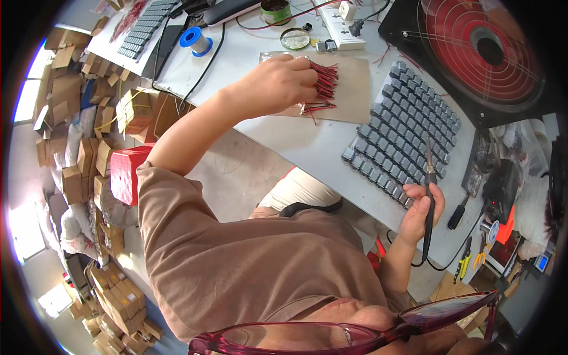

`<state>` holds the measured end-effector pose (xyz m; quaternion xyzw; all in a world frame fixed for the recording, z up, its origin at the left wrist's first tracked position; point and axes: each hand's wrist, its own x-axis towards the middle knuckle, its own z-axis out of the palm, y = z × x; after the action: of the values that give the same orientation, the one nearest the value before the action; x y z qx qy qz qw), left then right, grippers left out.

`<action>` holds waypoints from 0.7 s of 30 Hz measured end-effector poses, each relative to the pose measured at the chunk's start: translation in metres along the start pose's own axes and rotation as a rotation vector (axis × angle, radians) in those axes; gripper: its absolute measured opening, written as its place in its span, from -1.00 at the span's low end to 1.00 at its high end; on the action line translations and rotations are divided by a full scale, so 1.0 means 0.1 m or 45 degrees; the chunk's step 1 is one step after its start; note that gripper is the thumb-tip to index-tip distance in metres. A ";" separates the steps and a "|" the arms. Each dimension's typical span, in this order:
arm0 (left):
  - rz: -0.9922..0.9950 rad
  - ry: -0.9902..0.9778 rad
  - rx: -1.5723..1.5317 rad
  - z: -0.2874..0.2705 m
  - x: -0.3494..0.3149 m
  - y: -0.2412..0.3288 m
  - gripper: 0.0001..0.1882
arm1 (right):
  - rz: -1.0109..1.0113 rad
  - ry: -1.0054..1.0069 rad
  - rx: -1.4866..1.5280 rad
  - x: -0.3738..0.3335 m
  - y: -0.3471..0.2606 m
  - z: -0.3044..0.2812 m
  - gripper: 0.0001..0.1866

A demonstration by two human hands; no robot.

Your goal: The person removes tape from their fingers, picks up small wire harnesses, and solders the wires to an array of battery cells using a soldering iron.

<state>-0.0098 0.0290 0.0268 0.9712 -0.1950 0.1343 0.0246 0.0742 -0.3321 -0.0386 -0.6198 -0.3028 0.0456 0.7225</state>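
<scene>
My left hand (278,83) reaches far across the white table (307,148), its fingers closed on a bundle of thin red and black wires (325,80). The wires lie on a brown board (355,97), with a few loose ones (316,108) just below the hand. My right hand (417,216) sits at the table's near edge and grips a black soldering iron (429,174). The iron's tip points up over a block of small grey square parts (408,118) set in rows.
A red-grilled fan (479,47) stands at the top right. A blue solder spool (195,40), a round tin (276,10), a white power strip (340,26) and cables lie at the back. Cardboard boxes (83,165) and a red box (127,171) crowd the floor at left. Yellow-handled pliers (467,260) lie near my right hand.
</scene>
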 end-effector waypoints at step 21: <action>-0.388 0.314 -0.318 0.34 -0.25 0.20 -0.87 | 0.014 0.038 -0.002 0.01 0.02 0.01 -0.63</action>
<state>-0.0312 0.0169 -0.0130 0.9551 -0.0569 0.2216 0.1884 0.0748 -0.3306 -0.0396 -0.6228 -0.2885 0.0401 0.7261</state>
